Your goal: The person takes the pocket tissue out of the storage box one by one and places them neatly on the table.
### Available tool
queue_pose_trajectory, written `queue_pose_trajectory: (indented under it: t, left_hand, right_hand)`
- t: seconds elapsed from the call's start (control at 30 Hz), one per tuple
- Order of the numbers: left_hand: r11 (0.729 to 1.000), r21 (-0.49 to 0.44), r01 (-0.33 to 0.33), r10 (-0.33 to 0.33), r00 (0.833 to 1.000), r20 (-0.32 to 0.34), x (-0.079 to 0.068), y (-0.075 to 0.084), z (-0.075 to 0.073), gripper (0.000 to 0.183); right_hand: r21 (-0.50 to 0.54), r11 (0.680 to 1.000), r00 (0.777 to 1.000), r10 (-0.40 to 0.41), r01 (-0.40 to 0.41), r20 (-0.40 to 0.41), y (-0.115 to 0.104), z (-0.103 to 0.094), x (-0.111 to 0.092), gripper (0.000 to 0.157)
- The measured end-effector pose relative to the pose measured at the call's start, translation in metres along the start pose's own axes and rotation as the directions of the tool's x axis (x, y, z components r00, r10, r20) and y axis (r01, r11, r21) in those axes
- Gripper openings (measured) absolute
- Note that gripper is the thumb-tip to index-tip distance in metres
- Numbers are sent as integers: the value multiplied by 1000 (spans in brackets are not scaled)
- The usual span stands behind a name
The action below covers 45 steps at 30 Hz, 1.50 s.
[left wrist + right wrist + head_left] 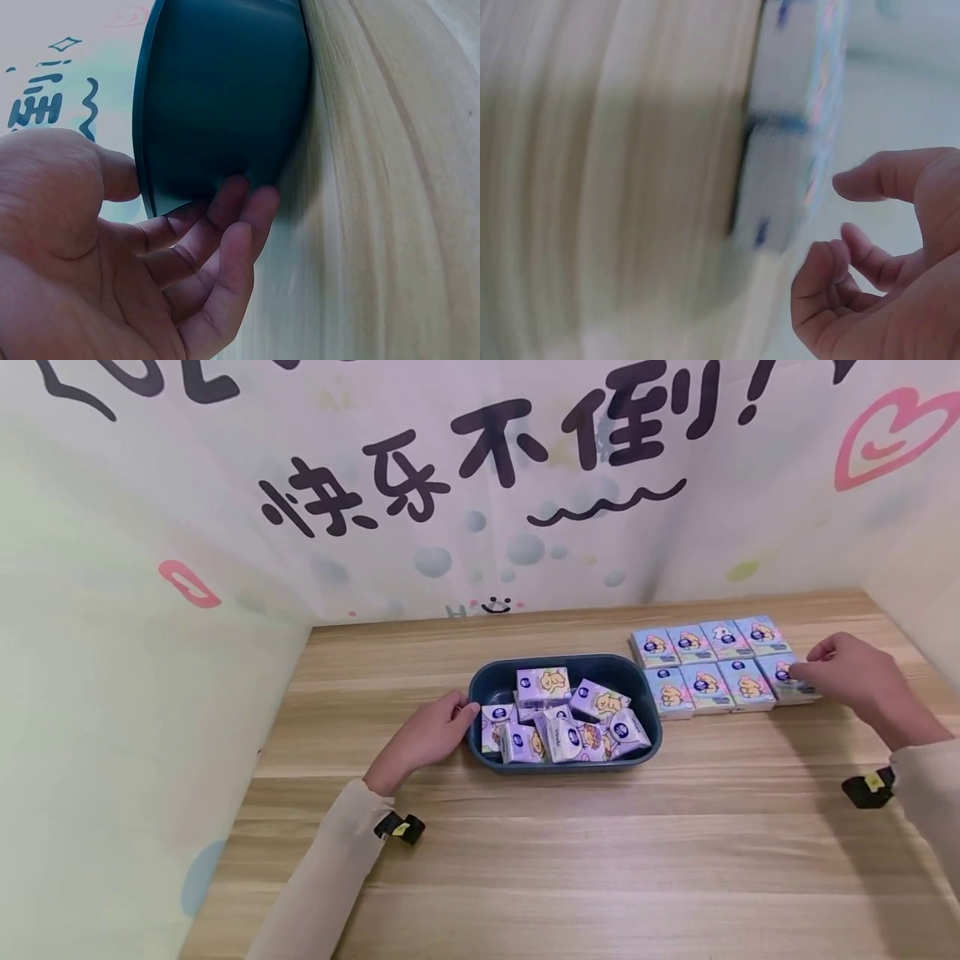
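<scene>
At its left end, a dark blue plastic basin (pixel 480 670) is held by my left hand (pixel 429 732). In the left wrist view the thumb lies at the basin's rim and the fingers bend against its outer wall. Several purple tissue packs (pixel 543 685) with a bear print lie jumbled inside. My right hand (pixel 858 675) is at the right end of two rows of blue tissue packs (pixel 708 687), by the front corner pack (pixel 780 681). The right wrist view shows its fingers loosely bent, with a gap between thumb and fingertips and nothing held.
The wood-grain table (pixel 570 860) runs back to a printed wall cloth (pixel 375 568) with large lettering. Pale side walls border it left and right. The blue packs sit close against the basin's right end. Each wrist carries a small black camera (pixel 405 829).
</scene>
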<state>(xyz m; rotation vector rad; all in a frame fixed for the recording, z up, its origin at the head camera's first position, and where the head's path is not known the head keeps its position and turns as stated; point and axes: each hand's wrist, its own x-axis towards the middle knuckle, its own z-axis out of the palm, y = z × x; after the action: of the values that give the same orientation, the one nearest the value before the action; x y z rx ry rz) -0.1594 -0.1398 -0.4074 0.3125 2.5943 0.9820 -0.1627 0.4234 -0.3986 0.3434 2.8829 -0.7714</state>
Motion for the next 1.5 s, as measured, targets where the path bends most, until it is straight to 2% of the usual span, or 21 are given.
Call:
queue_pose_trajectory:
  t: [0.07, 0.17, 0.27, 0.43, 0.6, 0.7, 0.77, 0.9, 1.03, 1.23, 1.37, 1.5]
  left_hand:
    - [1000, 4, 0, 0, 1000, 1, 0, 0, 0, 32]
    - [1000, 9, -3, 3, 1000, 1, 1, 0, 0, 33]
    - [1000, 8, -3, 3, 1000, 1, 1, 0, 0, 33]
    - [1000, 5, 8, -8, 1000, 3, 1, 0, 1, 32]
    - [1000, 5, 8, -8, 1000, -1, 0, 1, 0, 32]
    - [1000, 3, 8, -8, 1000, -2, 0, 1, 0, 32]
    - [1000, 4, 9, -9, 1000, -2, 0, 1, 0, 32]
    - [1000, 8, 16, -16, 1000, 0, 1, 0, 1, 32]
    - [1000, 9, 14, -14, 1000, -2, 2, 0, 2, 32]
    - [1000, 17, -4, 4, 1000, -14, 2, -1, 2, 32]
    - [1000, 24, -14, 14, 1000, -20, 2, 0, 2, 32]
    - [1000, 24, -19, 19, 1000, -19, 2, 0, 1, 32]
  right_hand:
    - [5, 999, 999, -40, 41, -13, -13, 2, -4, 49]
    - [-5, 990, 990, -142, 142, -7, -36, 8, -7, 43]
    - [-11, 974, 974, -225, 226, 32, -66, 15, -11, 38]
    - [51, 946, 941, -323, 319, 99, -117, 33, -25, 31]
    - [109, 913, 901, -407, 394, 150, -160, 50, -42, 27]
    - [130, 881, 864, -472, 455, 176, -181, 59, -50, 25]
    - [147, 856, 831, -517, 496, 206, -192, 66, -56, 23]
    - [190, 825, 765, -565, 533, 308, -210, 78, -64, 27]
    - [158, 821, 726, -561, 548, 398, -221, 88, -68, 37]
    - [57, 810, 705, -540, 583, 460, -227, 96, -68, 43]
    - [56, 796, 695, -558, 603, 453, -228, 97, -66, 45]
    - [89, 776, 685, -599, 625, 415, -223, 98, -63, 38]
